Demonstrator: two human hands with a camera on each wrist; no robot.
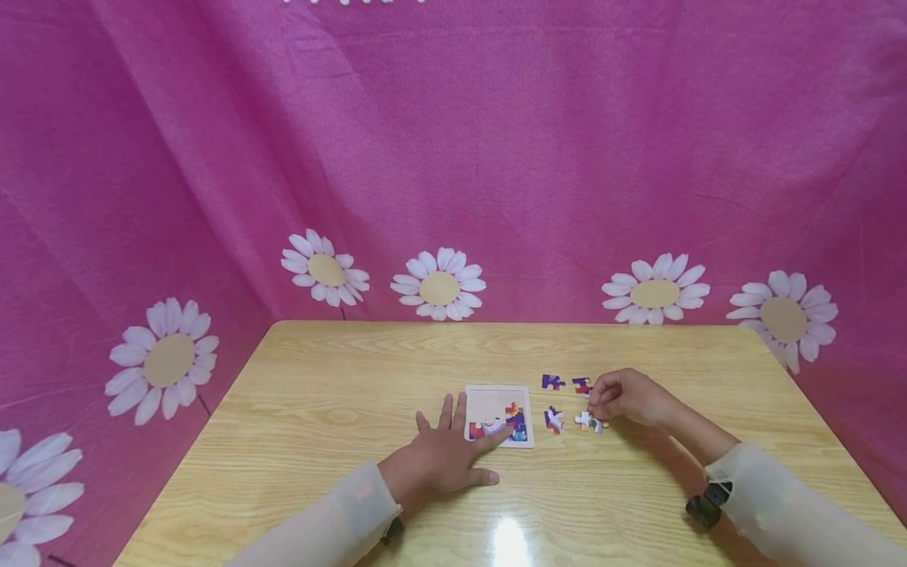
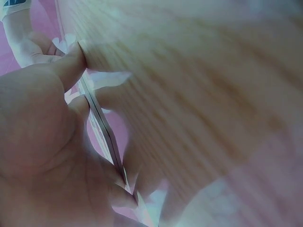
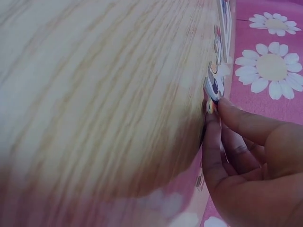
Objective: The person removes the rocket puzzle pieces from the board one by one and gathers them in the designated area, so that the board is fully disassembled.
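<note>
My left hand lies with its fingers spread at the left and front edges of a white puzzle frame. One finger reaches over the joined pieces in the frame's lower right corner; more pieces line its lower edge. In the left wrist view the fingers overlap the thin edge of the frame. My right hand pinches a white jigsaw piece with a dark patch between thumb and fingertip, close over the table. This same piece shows in the head view at the front right of the loose ones.
Between the frame and the right hand lie more loose jigsaw pieces: a purple one, a red and purple one, and a white and purple one. The wooden table ends at a pink cloth with daisies.
</note>
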